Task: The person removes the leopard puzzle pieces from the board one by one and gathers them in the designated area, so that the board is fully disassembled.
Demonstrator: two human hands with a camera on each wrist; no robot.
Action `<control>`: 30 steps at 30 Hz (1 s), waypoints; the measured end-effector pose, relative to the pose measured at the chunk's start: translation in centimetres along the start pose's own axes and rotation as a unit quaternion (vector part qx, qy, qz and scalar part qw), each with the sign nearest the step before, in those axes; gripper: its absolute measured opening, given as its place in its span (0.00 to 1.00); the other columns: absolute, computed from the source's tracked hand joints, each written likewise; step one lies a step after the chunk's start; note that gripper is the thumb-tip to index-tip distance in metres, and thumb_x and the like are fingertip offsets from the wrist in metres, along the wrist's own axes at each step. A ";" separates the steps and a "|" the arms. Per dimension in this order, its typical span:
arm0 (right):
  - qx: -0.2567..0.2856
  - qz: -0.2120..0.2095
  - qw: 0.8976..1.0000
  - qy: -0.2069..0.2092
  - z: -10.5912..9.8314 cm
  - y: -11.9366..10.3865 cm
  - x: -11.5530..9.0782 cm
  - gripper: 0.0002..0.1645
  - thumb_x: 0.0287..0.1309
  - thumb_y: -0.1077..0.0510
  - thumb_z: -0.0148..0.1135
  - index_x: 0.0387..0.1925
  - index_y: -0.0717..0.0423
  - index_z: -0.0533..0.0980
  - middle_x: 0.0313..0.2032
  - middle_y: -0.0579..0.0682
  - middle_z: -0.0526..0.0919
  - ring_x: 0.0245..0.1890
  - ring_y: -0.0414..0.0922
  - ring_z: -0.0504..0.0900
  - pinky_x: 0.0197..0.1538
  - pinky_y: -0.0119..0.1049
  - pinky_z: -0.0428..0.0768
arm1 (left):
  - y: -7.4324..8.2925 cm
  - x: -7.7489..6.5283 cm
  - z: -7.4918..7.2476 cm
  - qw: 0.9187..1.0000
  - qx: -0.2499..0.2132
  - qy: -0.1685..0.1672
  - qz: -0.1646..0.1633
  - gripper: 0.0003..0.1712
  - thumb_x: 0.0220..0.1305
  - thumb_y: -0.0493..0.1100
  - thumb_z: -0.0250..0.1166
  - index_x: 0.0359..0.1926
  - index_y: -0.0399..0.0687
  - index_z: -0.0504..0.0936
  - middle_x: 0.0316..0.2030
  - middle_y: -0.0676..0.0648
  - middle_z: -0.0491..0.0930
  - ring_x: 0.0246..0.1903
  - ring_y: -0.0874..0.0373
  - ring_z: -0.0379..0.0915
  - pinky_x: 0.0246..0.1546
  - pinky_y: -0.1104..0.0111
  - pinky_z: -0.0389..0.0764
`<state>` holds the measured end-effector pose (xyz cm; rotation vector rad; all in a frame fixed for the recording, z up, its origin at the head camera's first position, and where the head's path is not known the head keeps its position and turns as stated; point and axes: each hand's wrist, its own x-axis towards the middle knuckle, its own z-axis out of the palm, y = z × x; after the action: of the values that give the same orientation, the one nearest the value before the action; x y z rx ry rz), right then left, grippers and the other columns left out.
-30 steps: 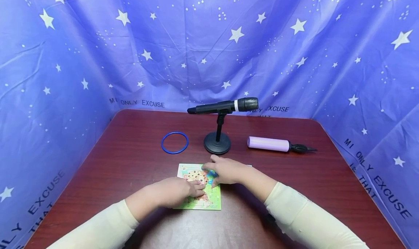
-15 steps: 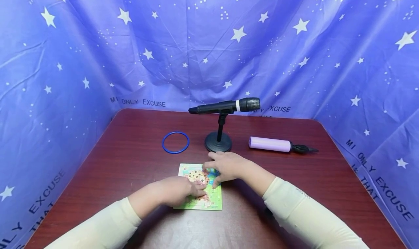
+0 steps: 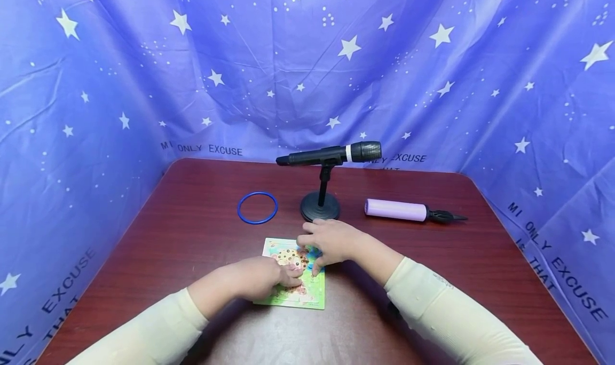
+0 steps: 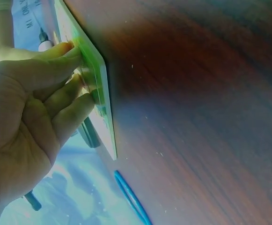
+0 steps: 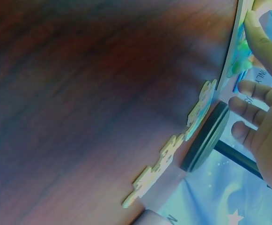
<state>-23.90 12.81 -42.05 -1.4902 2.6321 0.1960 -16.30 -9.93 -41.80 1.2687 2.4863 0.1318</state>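
Observation:
A small jigsaw puzzle board (image 3: 311, 294) with a pale rim and a spotted cartoon animal on green lies flat in front of the person. My left hand (image 3: 254, 278) comes in over its left side, fingertips on the picture; the left wrist view shows thumb and fingers touching the board's face (image 4: 94, 61). Over the far right corner is my right hand (image 3: 331, 241), thumb and fingers spread apart, thumb at the picture. In the right wrist view, that thumb (image 5: 262, 44) meets the board, and the other fingers bend loosely with nothing between them. Part of the picture is hidden under both hands.
Loose puzzle pieces (image 5: 157, 166) lie to the right of the board, hidden by the right arm in the head view. A black microphone (image 3: 331, 154) on a round-based stand (image 3: 319, 207) rises behind. A blue ring (image 3: 257, 207) and a lilac hand pump (image 3: 396, 209) flank it.
My right hand has shifted slightly away from the person, toward the microphone base. My left hand stays in nearly the same place on the puzzle.

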 end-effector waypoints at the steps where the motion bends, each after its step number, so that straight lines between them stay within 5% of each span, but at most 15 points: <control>1: 0.006 -0.003 1.000 0.005 0.0 0.0 0.0 0.34 0.43 0.26 0.66 0.48 0.36 0.73 0.42 0.39 0.71 0.42 0.41 0.71 0.45 0.38 0.77 | 0.0 0.0 0.0 1.000 0.000 -0.002 -0.002 0.30 0.63 0.39 0.64 0.64 0.70 0.75 0.67 0.59 0.69 0.66 0.56 0.67 0.63 0.64 0.73; 12: 0.166 0.014 0.985 0.047 0.3 0.1 -0.6 0.12 0.65 0.59 0.62 0.48 0.43 0.76 0.43 0.40 0.78 0.46 0.38 0.73 0.51 0.37 0.77 | -0.1 -0.1 0.2 1.000 0.004 0.004 0.012 0.31 0.62 0.35 0.62 0.64 0.66 0.76 0.67 0.58 0.69 0.66 0.61 0.66 0.64 0.66 0.71; 14: 0.224 0.032 0.973 0.048 0.2 0.2 -0.6 0.13 0.66 0.63 0.59 0.49 0.45 0.75 0.40 0.41 0.76 0.43 0.38 0.73 0.46 0.35 0.78 | -0.1 -0.1 0.2 1.000 -0.002 0.005 0.010 0.31 0.61 0.34 0.62 0.64 0.65 0.76 0.67 0.57 0.69 0.67 0.61 0.65 0.65 0.63 0.70; 20: 0.389 0.082 0.916 0.053 -0.2 1.3 -1.8 0.06 0.67 0.60 0.59 0.44 0.49 0.76 0.34 0.42 0.78 0.27 0.40 0.77 0.31 0.32 0.79 | 0.1 -0.1 0.4 1.000 -0.013 0.004 0.007 0.29 0.64 0.38 0.62 0.65 0.64 0.76 0.68 0.56 0.68 0.68 0.60 0.64 0.67 0.59 0.68; 25: 0.404 0.115 0.905 0.072 -0.6 3.4 -3.9 0.04 0.67 0.54 0.60 0.39 0.42 0.80 0.37 0.40 0.81 0.36 0.40 0.77 0.42 0.35 0.78 | 0.1 -0.1 0.4 1.000 -0.019 0.005 0.004 0.28 0.64 0.40 0.62 0.65 0.64 0.76 0.68 0.56 0.68 0.68 0.58 0.63 0.67 0.59 0.68; 30: 0.448 0.150 0.879 0.065 -0.9 5.6 -6.9 0.05 0.67 0.56 0.59 0.37 0.47 0.80 0.30 0.45 0.78 0.32 0.44 0.77 0.39 0.45 0.79 | 0.1 -0.3 0.4 1.000 -0.014 0.013 0.008 0.32 0.59 0.37 0.65 0.64 0.61 0.77 0.68 0.56 0.68 0.68 0.58 0.64 0.68 0.57 0.67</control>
<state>-25.22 21.30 -39.71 -0.7840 2.4241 -0.9911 -15.91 -10.09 -42.07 1.2827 2.4877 0.1861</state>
